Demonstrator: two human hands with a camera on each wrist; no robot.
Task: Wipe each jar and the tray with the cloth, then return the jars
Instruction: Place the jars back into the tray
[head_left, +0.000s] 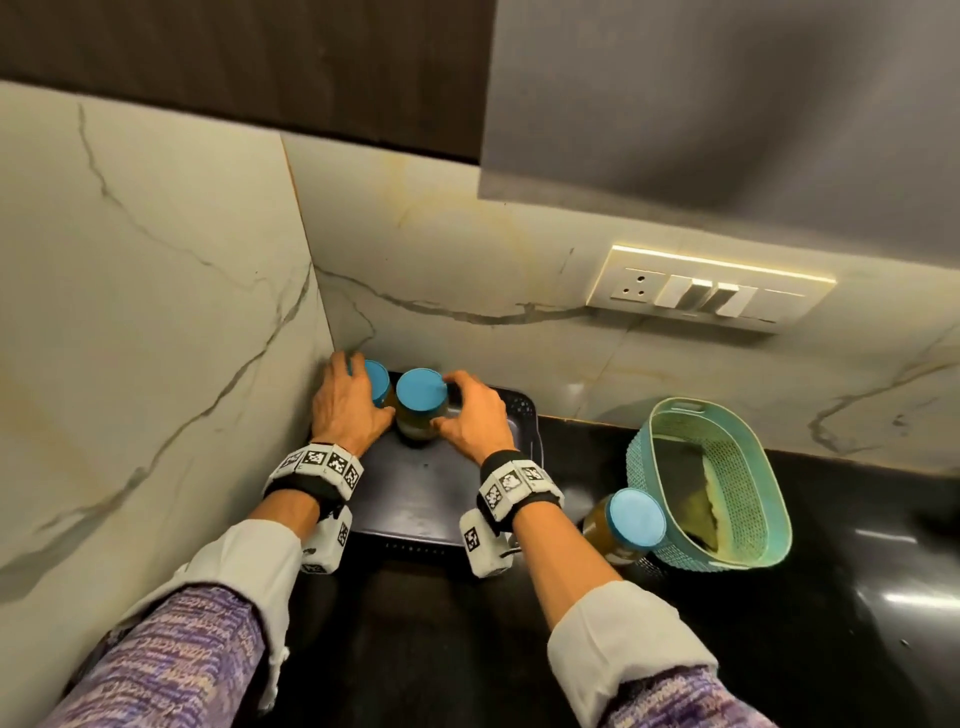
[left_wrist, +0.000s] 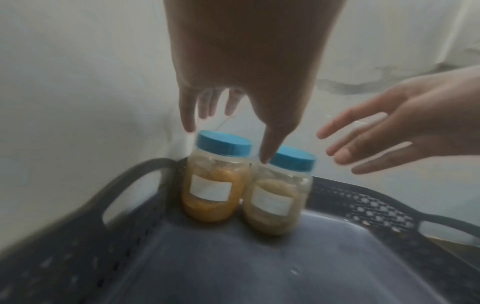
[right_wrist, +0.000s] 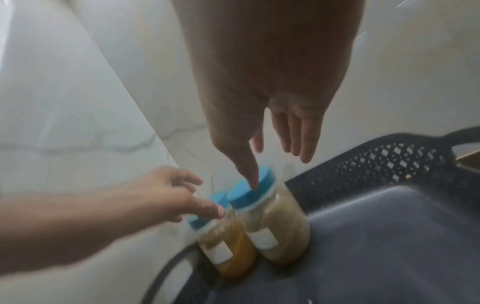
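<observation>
Two clear jars with blue lids stand side by side in the far left corner of the dark tray (head_left: 415, 493): an orange-filled jar (left_wrist: 211, 191) on the left and a beige-filled jar (left_wrist: 278, 203) on the right. My left hand (head_left: 358, 395) hovers over the orange jar with fingers spread and its thumb tip by the beige jar's lid. My right hand (head_left: 467, 405) is beside the beige jar, fingers straight, thumb on the lid's edge. A third blue-lidded jar (head_left: 626, 525) stands on the counter right of the tray. The yellowish cloth (head_left: 704, 499) lies in the teal basket (head_left: 644, 457).
Marble walls (head_left: 156, 312) meet in a corner just behind and left of the tray. A switch panel (head_left: 711, 293) is on the back wall, under a grey overhanging cabinet (head_left: 727, 104). The black counter (head_left: 831, 623) stretches to the right and front.
</observation>
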